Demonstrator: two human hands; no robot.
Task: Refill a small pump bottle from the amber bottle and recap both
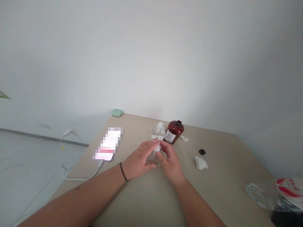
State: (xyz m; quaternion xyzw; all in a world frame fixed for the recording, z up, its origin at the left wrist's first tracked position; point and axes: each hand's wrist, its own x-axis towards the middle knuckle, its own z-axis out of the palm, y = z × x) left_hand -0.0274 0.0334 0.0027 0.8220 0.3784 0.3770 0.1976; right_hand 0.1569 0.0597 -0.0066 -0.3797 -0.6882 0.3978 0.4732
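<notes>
My left hand (pixel 140 159) and my right hand (pixel 172 162) meet above the middle of the table, curved around a small clear container (pixel 151 156). A round white piece (pixel 156 147), perhaps its lid, shows between my fingers; most of the container is hidden. My right thumb and fingers close in on this piece from the right. Just behind my hands stands a clear box (pixel 154 136) with crumpled white tissue (pixel 160 126) at it. Beside that, an amber bottle (pixel 174 130) with a white label stands uncapped, its neck showing.
A black cap (pixel 202 152) and a crumpled tissue (pixel 200 163) lie to the right. On the left are a phone (pixel 109 143) with a white cable (pixel 91 176) and a green case (pixel 117 112). Clear plastic packaging (pixel 262 195) sits at the right edge. A wall (pixel 151 63) rises behind the table.
</notes>
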